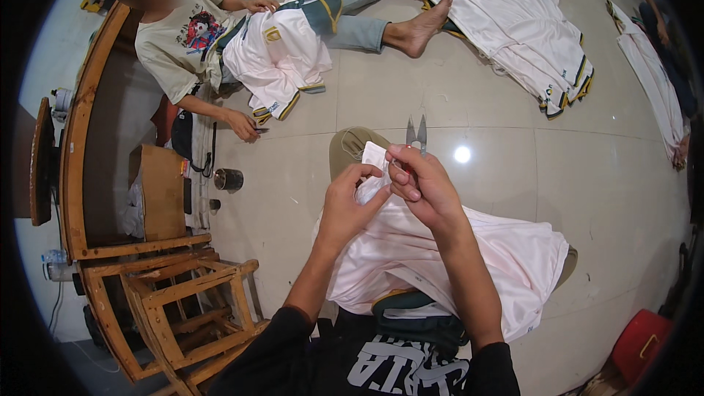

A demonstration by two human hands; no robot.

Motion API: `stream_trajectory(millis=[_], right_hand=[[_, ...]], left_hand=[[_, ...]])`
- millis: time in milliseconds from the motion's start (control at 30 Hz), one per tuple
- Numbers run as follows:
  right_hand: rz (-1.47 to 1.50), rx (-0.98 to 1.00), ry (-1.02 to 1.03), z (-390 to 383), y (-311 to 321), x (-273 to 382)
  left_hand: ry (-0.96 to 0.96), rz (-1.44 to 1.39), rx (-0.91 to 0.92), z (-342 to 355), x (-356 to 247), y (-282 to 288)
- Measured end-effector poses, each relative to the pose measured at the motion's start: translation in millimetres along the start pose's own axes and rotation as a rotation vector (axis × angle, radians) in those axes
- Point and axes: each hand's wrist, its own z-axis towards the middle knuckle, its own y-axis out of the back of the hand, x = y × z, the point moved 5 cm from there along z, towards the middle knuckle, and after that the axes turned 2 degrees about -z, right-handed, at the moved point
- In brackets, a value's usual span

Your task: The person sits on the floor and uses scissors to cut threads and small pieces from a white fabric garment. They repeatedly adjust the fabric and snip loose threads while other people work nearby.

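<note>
A white garment point(418, 249) with a dark green and yellow-trimmed part point(422, 315) lies across my lap. My left hand point(352, 205) is closed on a raised corner of its cloth point(372, 155). Close beside it, my right hand point(425, 187) has a pair of thread snips point(416, 134) tucked in its palm, blades pointing away from me and slightly apart. Its thumb and forefinger are pinched together at the cloth's edge. Whether a thread is between those fingertips is too small to tell. Fingers hide the snips' handles.
A person point(183, 37) sits at the far left with a similar white garment point(275, 55). More white garments point(513, 22) lie on the tiled floor point(477, 114). To the left stand a wooden stool point(194, 293), a cardboard box point(163, 194) and a small tin point(229, 179). A red object point(642, 341) is at lower right.
</note>
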Motion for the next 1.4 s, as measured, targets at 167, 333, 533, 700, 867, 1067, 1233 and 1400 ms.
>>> stream_trajectory(millis=[167,333,533,700,867,1067,1233,1400], right_hand=[[-0.37,-0.059,0.076,1.3,2.3,-0.2],[-1.168,-0.38,0.267,-13.8,20.7,17.5],[-1.278,-0.22,0.304,-26.4,29.5,4.7],[-1.084,-0.176,0.331,-30.8,22.9,10.9],[-1.069,-0.146,0.241,-34.7,18.3,18.6],[-1.036,-0.173,0.264,-32.8,15.8,17.4],[-1.084,-0.161,0.296,-32.3,13.8,16.3],[-1.109,-0.162,0.251,-33.9,12.5,18.2]], left_hand=[[-0.105,0.369,-0.047,7.3,0.2,4.3],[0.18,-0.189,0.086,16.3,31.9,12.9],[0.255,-0.415,0.197,29.1,32.8,19.1],[0.252,-0.475,0.22,34.1,20.9,23.0],[0.205,-0.351,0.268,36.5,8.6,22.6],[0.154,-0.288,0.313,33.3,-0.7,20.9],[0.163,-0.251,0.319,32.9,2.0,19.8],[0.168,-0.243,0.321,32.6,2.5,18.1]])
